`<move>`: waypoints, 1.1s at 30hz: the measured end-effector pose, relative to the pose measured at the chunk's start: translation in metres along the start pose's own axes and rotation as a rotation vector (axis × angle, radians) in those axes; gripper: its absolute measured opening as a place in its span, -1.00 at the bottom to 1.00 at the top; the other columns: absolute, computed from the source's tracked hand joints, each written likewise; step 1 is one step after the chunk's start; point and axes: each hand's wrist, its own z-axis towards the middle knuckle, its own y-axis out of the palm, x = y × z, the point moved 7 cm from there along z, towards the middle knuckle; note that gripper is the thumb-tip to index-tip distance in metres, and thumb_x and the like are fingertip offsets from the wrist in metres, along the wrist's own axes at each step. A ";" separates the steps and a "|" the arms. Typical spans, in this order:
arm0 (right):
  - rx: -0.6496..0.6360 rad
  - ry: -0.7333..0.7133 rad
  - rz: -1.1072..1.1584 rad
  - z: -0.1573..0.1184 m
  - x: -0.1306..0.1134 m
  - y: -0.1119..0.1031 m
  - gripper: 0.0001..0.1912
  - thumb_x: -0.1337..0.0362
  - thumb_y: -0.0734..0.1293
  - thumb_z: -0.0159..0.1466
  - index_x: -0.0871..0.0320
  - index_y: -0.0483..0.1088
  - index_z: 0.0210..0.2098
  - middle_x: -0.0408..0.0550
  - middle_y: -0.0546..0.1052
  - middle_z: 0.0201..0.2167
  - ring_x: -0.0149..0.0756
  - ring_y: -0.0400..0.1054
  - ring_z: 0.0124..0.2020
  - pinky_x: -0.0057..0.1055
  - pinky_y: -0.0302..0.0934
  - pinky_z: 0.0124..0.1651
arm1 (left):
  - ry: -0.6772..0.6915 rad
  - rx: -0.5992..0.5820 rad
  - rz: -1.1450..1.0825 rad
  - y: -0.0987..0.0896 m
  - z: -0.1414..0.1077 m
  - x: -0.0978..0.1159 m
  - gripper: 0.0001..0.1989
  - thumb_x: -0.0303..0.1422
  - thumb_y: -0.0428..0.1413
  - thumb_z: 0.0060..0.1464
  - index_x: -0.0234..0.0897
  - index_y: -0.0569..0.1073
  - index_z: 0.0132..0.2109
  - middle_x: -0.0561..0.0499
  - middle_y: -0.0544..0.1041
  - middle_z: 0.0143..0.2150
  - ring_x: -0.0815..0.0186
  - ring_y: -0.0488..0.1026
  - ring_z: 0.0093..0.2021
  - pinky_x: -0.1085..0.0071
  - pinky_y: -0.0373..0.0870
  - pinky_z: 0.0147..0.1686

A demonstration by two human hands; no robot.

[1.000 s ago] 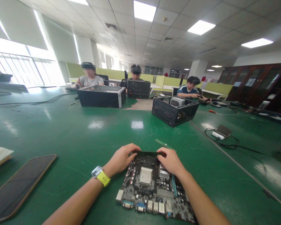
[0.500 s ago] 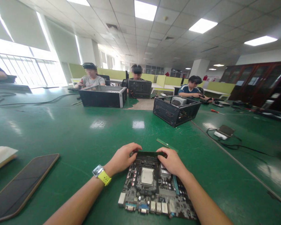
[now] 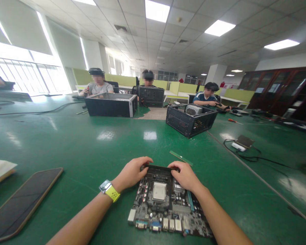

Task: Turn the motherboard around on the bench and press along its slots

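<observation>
Pinching the stick (image 3: 158, 167) by its ends, fingers of the left hand (image 3: 133, 173) and right hand (image 3: 185, 175) sit at the far edge of the board (image 3: 165, 209). It's flat on the bench (image 3: 79, 143), any print honestly too tiny to read.

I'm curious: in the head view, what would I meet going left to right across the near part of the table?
Dark slab → watch → left hand → silver chip → right hand → white block.
</observation>
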 end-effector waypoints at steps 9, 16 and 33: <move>0.033 -0.012 -0.021 0.000 -0.005 -0.004 -0.73 0.41 0.20 0.10 0.13 0.51 -0.31 -0.13 0.56 -0.31 -0.31 0.39 -0.26 -0.43 0.20 -0.17 | -0.022 0.004 0.010 -0.002 -0.001 0.000 -0.70 -0.46 0.01 0.08 -0.19 0.43 -0.04 0.03 0.55 -0.21 0.25 0.47 -0.21 0.39 0.38 -0.23; 0.019 -0.006 -0.019 0.000 -0.003 -0.001 -0.76 0.39 0.23 0.10 0.15 0.50 -0.30 -0.11 0.56 -0.34 -0.33 0.38 -0.31 -0.44 0.21 -0.21 | -0.024 -0.002 0.022 -0.002 0.000 0.001 -0.67 -0.48 0.03 0.04 -0.18 0.44 -0.02 0.01 0.57 -0.17 0.24 0.49 -0.17 0.36 0.38 -0.16; 0.285 0.056 -0.115 0.002 0.021 -0.035 -0.73 0.15 0.21 0.24 0.14 0.48 -0.27 -0.04 0.55 -0.27 -0.26 0.38 -0.22 -0.35 0.20 -0.12 | -0.011 -0.014 0.030 -0.001 -0.001 0.002 -0.67 -0.47 0.02 0.06 -0.17 0.44 -0.02 0.02 0.56 -0.16 0.24 0.49 -0.17 0.37 0.39 -0.15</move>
